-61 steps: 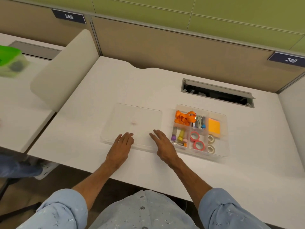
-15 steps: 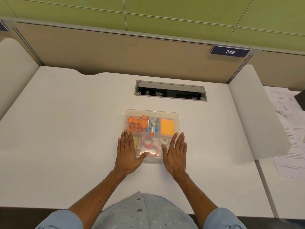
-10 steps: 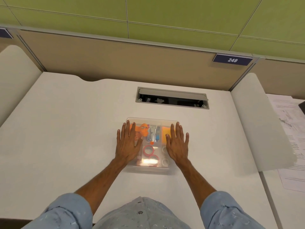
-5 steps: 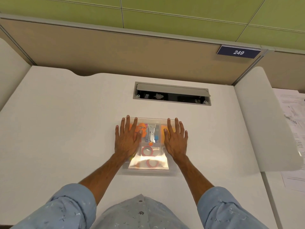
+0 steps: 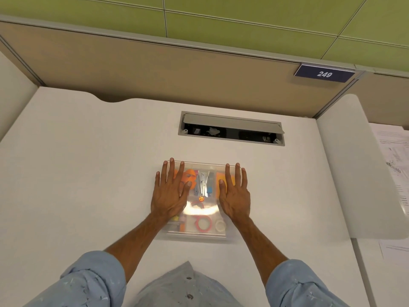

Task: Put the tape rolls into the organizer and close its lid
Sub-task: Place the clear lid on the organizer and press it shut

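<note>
The clear plastic organizer (image 5: 199,237) sits on the white desk in front of me with its clear lid (image 5: 205,168) lying on top. Through the lid I see a red tape roll (image 5: 202,224) and a white tape roll (image 5: 220,225) in the near compartments, plus orange items and metal clips farther back. My left hand (image 5: 170,193) lies flat on the lid's left side, fingers spread. My right hand (image 5: 234,194) lies flat on the lid's right side. A bright glare hides part of the middle compartments.
An open cable slot (image 5: 231,129) is set in the desk behind the organizer. A beige partition wall (image 5: 177,69) bounds the back. A rounded divider panel (image 5: 363,173) stands at the right, with printed papers (image 5: 396,165) on the desk beyond it.
The lid lay beside the organizer earlier and now covers it. Over the last second both hands slid farther along the lid toward its back edge, staying flat.
</note>
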Action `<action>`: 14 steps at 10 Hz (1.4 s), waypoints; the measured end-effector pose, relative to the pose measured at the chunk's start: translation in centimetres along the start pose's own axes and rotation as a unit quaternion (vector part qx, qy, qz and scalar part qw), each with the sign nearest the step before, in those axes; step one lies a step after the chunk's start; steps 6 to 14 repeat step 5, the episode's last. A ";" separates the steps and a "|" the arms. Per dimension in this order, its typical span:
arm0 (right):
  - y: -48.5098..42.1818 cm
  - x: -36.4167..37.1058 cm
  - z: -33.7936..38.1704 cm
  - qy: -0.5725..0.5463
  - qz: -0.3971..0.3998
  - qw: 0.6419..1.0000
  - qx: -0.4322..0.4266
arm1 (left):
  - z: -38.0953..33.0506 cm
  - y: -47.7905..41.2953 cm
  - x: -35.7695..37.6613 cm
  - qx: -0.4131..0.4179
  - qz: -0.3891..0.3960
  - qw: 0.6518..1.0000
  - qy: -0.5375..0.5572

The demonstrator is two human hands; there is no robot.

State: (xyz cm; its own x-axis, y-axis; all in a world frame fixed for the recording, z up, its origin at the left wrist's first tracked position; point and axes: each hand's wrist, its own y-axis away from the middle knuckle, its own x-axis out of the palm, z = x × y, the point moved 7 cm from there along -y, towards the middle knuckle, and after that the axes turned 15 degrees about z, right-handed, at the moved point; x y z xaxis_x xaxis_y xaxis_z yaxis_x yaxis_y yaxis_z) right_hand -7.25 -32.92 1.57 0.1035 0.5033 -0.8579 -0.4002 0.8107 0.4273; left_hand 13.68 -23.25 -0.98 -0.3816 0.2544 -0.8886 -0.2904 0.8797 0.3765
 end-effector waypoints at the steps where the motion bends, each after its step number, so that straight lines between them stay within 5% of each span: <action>1: 0.4 0.5 0.0 0.012 0.017 1.000 0.014 | -0.1 0.1 -0.2 -0.002 0.007 1.000 -0.028; 14: 3.1 -1.5 1.0 0.078 -0.002 0.996 0.031 | -2.1 2.2 -3.1 0.018 0.005 1.000 -0.011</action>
